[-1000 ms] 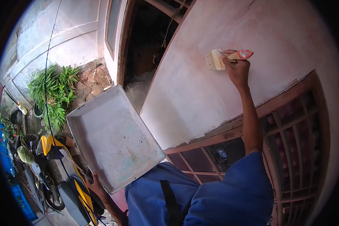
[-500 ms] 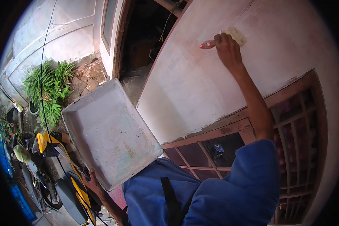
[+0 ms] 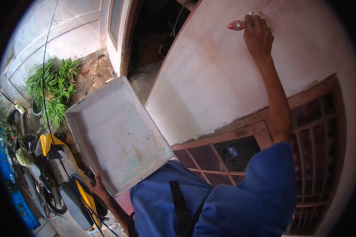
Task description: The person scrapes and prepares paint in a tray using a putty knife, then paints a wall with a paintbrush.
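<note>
My right hand [image 3: 259, 37] is closed around a wide paintbrush [image 3: 236, 25] with a worn red handle. Its pale bristles lie at the wall, partly behind my fingers, near the top of the view. The wall [image 3: 209, 75] carries patchy whitish and pink paint. On the left, my left hand [image 3: 99, 186] grips the lower left edge of a large, shallow grey tray [image 3: 114, 134]; some of its fingers are hidden. The tray is tilted, with smears and dark specks inside, and its lower corner meets my blue shirt [image 3: 166, 193].
A barred window [image 3: 241, 158] with a worn wooden frame is set in the wall on the right. Beyond the tray are a dark doorway [image 3: 150, 43], green plants [image 3: 53, 91] and a yellow and black motorcycle [image 3: 77, 197]. A dark cable [image 3: 44, 87] hangs on the left.
My right hand and the brush have moved up and to the right along the wall. The tray has shifted slightly, still in my left hand.
</note>
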Action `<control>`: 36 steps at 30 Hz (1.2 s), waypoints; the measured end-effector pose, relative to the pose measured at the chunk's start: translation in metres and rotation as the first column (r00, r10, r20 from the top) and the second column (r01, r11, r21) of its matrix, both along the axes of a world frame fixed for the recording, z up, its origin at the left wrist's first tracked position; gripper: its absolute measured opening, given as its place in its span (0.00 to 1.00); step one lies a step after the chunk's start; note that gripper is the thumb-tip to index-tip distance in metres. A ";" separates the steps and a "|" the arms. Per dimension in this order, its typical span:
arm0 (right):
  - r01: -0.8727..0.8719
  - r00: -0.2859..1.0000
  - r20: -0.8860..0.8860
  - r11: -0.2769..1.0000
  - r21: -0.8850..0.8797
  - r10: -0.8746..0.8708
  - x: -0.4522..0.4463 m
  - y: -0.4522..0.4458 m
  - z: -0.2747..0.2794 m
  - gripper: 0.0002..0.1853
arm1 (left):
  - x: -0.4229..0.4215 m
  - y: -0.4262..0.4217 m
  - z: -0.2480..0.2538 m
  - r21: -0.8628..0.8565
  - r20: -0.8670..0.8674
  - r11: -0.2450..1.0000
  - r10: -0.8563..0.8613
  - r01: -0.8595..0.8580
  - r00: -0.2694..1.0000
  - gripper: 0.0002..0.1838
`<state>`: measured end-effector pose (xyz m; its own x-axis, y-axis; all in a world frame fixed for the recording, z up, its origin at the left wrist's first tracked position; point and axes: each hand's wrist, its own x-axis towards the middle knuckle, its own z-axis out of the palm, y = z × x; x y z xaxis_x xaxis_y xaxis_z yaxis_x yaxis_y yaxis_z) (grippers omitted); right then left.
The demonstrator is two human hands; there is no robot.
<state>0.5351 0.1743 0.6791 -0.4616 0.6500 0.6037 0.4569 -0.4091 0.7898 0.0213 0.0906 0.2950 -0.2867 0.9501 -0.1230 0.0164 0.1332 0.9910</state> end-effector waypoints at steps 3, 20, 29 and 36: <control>0.037 0.994 -0.096 0.981 -0.191 -0.056 0.013 0.007 -0.070 0.05 | 0.003 0.001 0.010 -0.027 0.006 0.999 -0.017 0.017 1.000 0.21; 0.013 0.993 -0.107 0.973 -0.229 -0.038 0.004 0.080 -0.104 0.07 | 0.003 -0.001 0.006 0.008 0.099 1.000 0.002 -0.003 0.995 0.17; -0.235 0.740 -0.662 0.878 -0.417 -0.116 0.025 0.057 -0.137 0.12 | -0.005 0.001 -0.006 -0.027 0.061 1.000 -0.013 0.015 0.998 0.20; -0.027 0.960 -0.277 0.998 0.056 0.041 0.003 0.013 0.113 0.10 | -0.002 0.000 -0.006 0.019 0.052 1.000 0.003 -0.004 0.999 0.18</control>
<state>0.5377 0.1876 0.7923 -0.2922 0.6015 0.7435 0.6698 -0.4262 0.6081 0.0196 0.0904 0.2886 -0.2840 0.9513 -0.1199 -0.0360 0.1144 0.9928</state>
